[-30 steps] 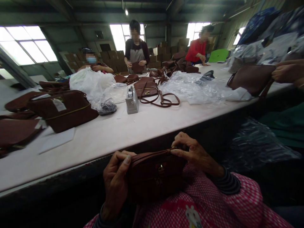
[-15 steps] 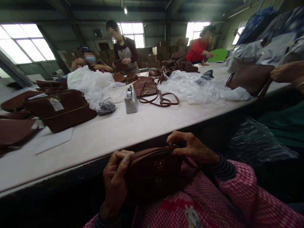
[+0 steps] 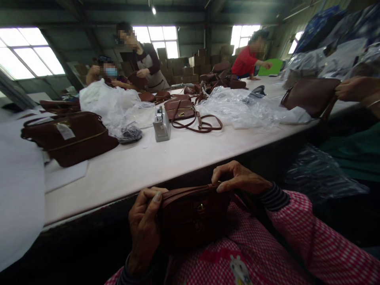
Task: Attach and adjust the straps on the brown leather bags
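Observation:
A dark brown handbag [image 3: 192, 221] rests in my lap, upright, its front with a small gold clasp facing me. My left hand [image 3: 146, 225] grips its top left corner, thumb on the near side. At the top right corner my right hand [image 3: 237, 179] is closed, thumb and forefinger pinching the bag's upper edge where the zipper ends. A tiny gold metal piece shows by those fingertips; whether it is a zipper pull or a ring I cannot tell. A brown strap [image 3: 242, 202] hangs below my right hand.
On the white table [image 3: 142, 166] stand a grey tape dispenser [image 3: 162, 126], a brown bag with a strap [image 3: 179, 107], a larger brown bag [image 3: 74, 138] and clear plastic wrapping [image 3: 237, 109]. A white sheet [image 3: 20, 186] covers the left edge. Co-workers handle bags around the table.
A large white sheet has come in at the left, over the bags there. The co-worker in the apron has leaned left. My hands keep their hold, the right shifting slightly.

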